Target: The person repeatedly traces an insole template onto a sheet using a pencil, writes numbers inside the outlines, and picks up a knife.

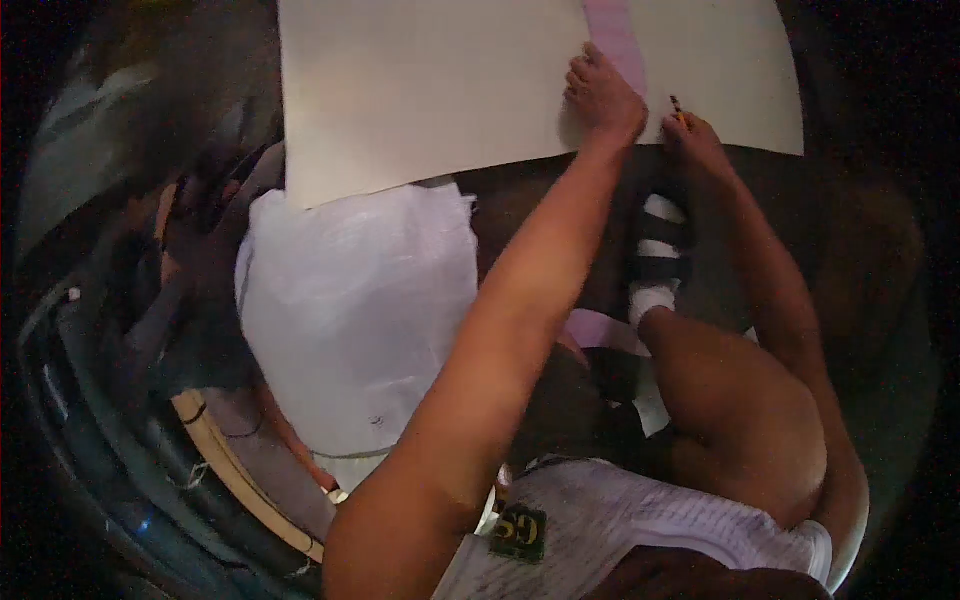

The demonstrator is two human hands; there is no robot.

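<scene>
A long pink strip (pixel 617 45) lies on a large white sheet (pixel 430 95). My left hand (pixel 605 95) presses down at the strip's left edge, its fingers bent and close together, with the wrist over the strip's near end. Just to the right, near the sheet's front edge, my right hand (pixel 695 140) is closed around a yellow pencil (pixel 681 115). The pencil's dark end points up and away from me, above the sheet. A gap of white sheet separates the two hands.
My bent leg and strapped sandal (pixel 661 240) are below the sheet. A white plastic-like sack (pixel 360 310) touches the sheet's near left corner. Another person's arm (pixel 285 430) reaches past the sack. Further left run a pale curved wooden strip (pixel 235 475) and dark rolls (pixel 120 430).
</scene>
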